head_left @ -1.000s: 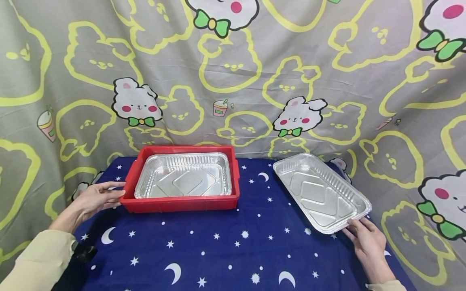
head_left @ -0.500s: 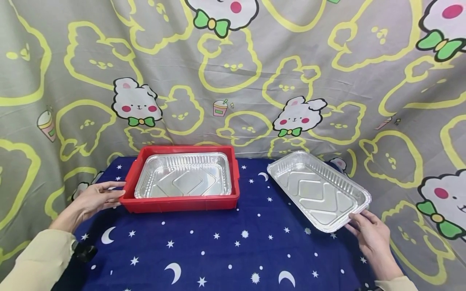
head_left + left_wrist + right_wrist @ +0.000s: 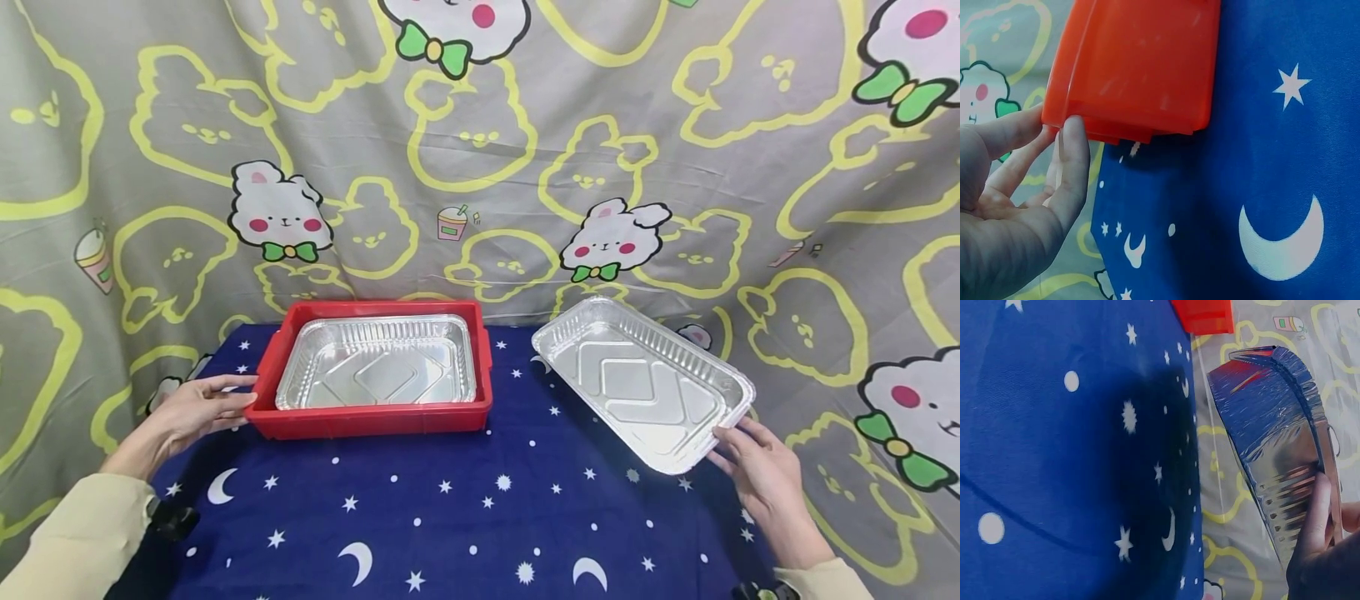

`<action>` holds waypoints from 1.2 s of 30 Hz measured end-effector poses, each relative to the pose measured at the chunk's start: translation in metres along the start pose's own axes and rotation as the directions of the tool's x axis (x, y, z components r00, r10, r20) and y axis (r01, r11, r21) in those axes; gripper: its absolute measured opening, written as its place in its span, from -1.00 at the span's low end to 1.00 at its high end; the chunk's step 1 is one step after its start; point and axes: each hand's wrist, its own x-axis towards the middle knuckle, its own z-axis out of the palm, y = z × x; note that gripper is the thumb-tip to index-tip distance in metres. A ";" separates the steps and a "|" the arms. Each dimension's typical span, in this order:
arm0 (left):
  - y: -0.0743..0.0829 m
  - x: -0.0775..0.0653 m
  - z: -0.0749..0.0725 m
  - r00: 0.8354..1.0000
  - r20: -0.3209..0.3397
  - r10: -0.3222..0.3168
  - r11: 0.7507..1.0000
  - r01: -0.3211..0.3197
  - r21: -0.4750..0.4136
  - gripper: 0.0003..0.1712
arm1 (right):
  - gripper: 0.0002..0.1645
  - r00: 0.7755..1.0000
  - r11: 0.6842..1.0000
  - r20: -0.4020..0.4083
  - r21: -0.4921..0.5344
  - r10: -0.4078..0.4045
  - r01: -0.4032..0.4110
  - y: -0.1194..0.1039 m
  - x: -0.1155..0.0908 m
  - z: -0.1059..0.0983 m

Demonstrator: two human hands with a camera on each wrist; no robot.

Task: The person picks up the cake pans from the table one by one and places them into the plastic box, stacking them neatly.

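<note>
On the left in the head view, a red plastic bin (image 3: 375, 421) stands on the table. A rectangular foil pan (image 3: 386, 371) lies inside it. My left hand (image 3: 191, 412) holds the bin's near left corner, thumb and fingertips against the red wall (image 3: 1138, 69) in the left wrist view. My right hand (image 3: 768, 475) pinches the near right corner of a second foil pan (image 3: 637, 379), thumb at the rim and fingers underneath. This pan is tilted over the right side of the table, its ribbed side (image 3: 1291, 500) showing in the right wrist view.
A dark blue tablecloth (image 3: 450, 533) with white moons and stars covers the table. Behind it and along both sides hangs a grey curtain (image 3: 360, 108) with yellow outlines and cartoon rabbits.
The right hand has lifted the second foil pan slightly, and its far end has swung left toward the bin. My left hand, the red bin and the pan inside have stayed put.
</note>
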 end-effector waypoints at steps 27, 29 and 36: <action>0.002 -0.002 0.001 1.000 -0.002 -0.004 0.999 0.004 0.034 -0.21 | -0.64 0.986 1.000 0.166 -0.001 -0.030 0.030 -0.034 0.001 0.041; 0.002 -0.002 0.001 1.000 -0.003 -0.006 0.999 0.006 0.039 -0.20 | -0.63 0.985 0.999 0.168 -0.027 -0.027 0.032 -0.035 0.001 0.045; 0.005 -0.004 0.002 1.000 0.006 -0.007 0.999 0.007 0.033 -0.19 | -0.55 0.985 0.997 0.171 -0.073 -0.012 0.025 -0.039 -0.001 0.062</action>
